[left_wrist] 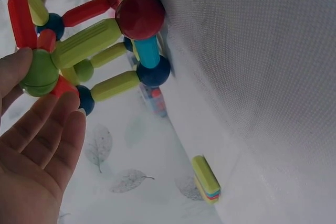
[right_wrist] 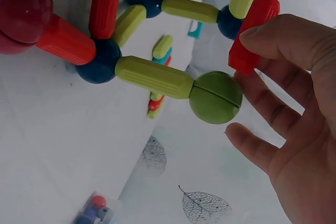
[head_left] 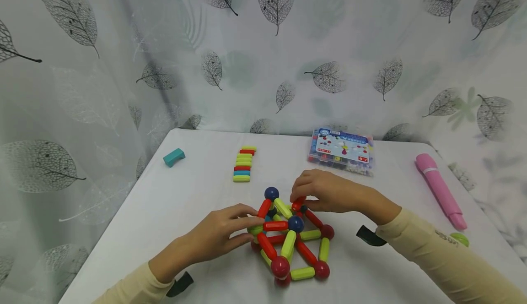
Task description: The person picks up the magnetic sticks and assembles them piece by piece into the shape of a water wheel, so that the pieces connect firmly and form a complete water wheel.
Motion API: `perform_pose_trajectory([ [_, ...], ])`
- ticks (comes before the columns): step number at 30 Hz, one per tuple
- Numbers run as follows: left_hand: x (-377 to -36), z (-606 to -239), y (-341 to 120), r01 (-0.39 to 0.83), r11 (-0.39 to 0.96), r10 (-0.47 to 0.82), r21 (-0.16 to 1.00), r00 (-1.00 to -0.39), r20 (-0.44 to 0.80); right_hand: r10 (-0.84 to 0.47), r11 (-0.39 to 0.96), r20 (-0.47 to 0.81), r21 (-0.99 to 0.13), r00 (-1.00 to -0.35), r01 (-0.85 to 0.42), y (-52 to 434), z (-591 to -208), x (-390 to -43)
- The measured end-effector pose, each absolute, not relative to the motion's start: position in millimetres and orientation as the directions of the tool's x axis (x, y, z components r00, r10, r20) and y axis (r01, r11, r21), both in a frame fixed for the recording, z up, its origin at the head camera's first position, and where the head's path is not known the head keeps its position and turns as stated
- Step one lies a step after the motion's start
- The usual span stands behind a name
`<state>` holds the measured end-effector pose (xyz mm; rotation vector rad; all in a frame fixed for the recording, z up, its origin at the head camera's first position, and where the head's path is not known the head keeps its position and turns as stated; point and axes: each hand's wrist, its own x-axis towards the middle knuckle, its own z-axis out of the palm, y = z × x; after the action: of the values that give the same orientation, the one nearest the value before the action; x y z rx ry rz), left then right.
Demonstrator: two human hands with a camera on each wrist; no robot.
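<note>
Resting near the table's (head_left: 173, 203) front edge, the rod-and-ball frame (head_left: 290, 237) sits between both hands. The left hand (head_left: 218, 235) lies with fairly straight fingers touching the frame's left side, at a green ball (left_wrist: 39, 72) — no curl round anything. The right hand (head_left: 325, 192) pinches a red rod (right_wrist: 252, 32) at the frame's top, thumb pressed on it. Behind the frame lie a stack of loose rods (head_left: 243, 163), a teal block (head_left: 174, 157) and a clear parts box (head_left: 341, 150); a pink tube (head_left: 440, 189) lies far right.
</note>
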<state>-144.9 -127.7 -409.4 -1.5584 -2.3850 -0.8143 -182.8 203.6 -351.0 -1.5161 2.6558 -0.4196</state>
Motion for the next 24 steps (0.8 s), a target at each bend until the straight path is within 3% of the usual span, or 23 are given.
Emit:
perform_pose_trajectory([
  [9,-144.8,-408.3,-127.3,0.891,0.295,0.79,0.344,-0.43,0.437,-0.852,0.487,0.077,-0.248,-0.518,-0.837,205.6,-354.2,-183.8],
  [19,-145.1,-409.4,-127.8,0.89,0.293,0.789,0.349,-0.431,0.437,-0.806,0.537,0.056,-0.351,-0.589,-0.768,209.5,-358.5,-184.0],
  [24,-144.7,-409.5,-128.1,0.887,0.297,0.79,0.354,-0.436,0.431,-0.813,0.523,0.045,-0.382,-0.58,-0.762,209.5,-362.4,-182.0],
])
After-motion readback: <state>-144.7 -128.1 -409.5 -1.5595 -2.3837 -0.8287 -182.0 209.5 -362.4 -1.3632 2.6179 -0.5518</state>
